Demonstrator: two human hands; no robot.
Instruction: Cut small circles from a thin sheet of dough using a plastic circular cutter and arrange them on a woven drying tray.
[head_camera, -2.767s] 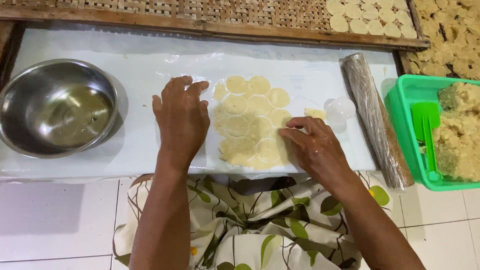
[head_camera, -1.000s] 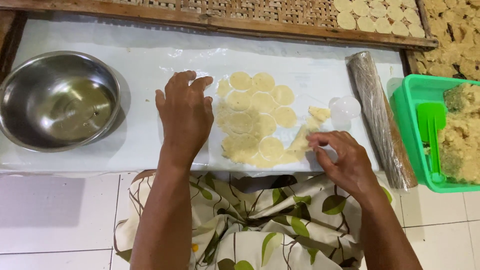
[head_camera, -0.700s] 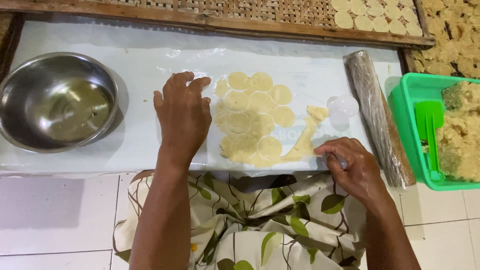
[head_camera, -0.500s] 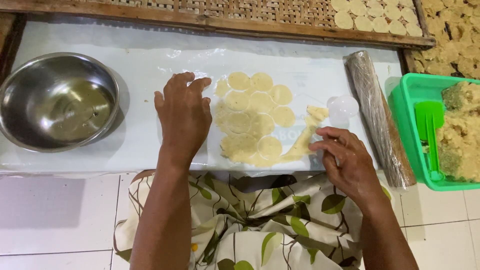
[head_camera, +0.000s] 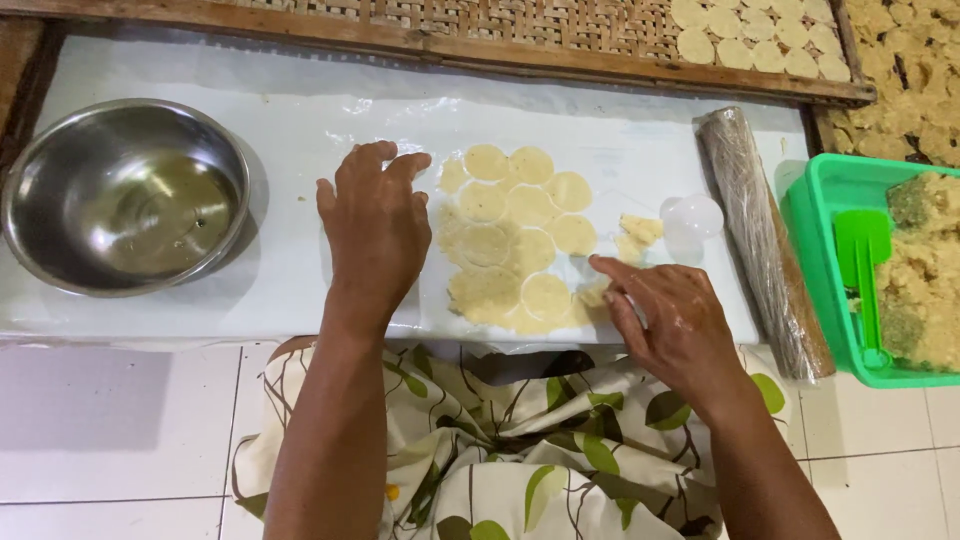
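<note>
A flattened sheet of pale yellow dough (head_camera: 510, 240) lies on a white plastic-covered board (head_camera: 300, 150), marked with several round cut-outs. My left hand (head_camera: 375, 225) rests flat on the plastic just left of the dough, fingers spread. My right hand (head_camera: 670, 315) sits at the dough's lower right edge, its fingertips touching a strip of dough trim (head_camera: 592, 293). A small loose lump of dough scraps (head_camera: 638, 232) lies right of the sheet, beside a clear round cutter (head_camera: 692, 217).
A steel bowl (head_camera: 120, 195) stands at the left. A plastic-wrapped rolling pin (head_camera: 762, 240) lies at the right, then a green tub (head_camera: 820, 215) of dough with a green spatula (head_camera: 862, 270). A woven tray (head_camera: 560, 25) with dough rounds sits behind.
My right hand pulled trim away from the dough's right edge toward the lower right, then came back to the sheet's lower right edge. My left hand stayed put.
</note>
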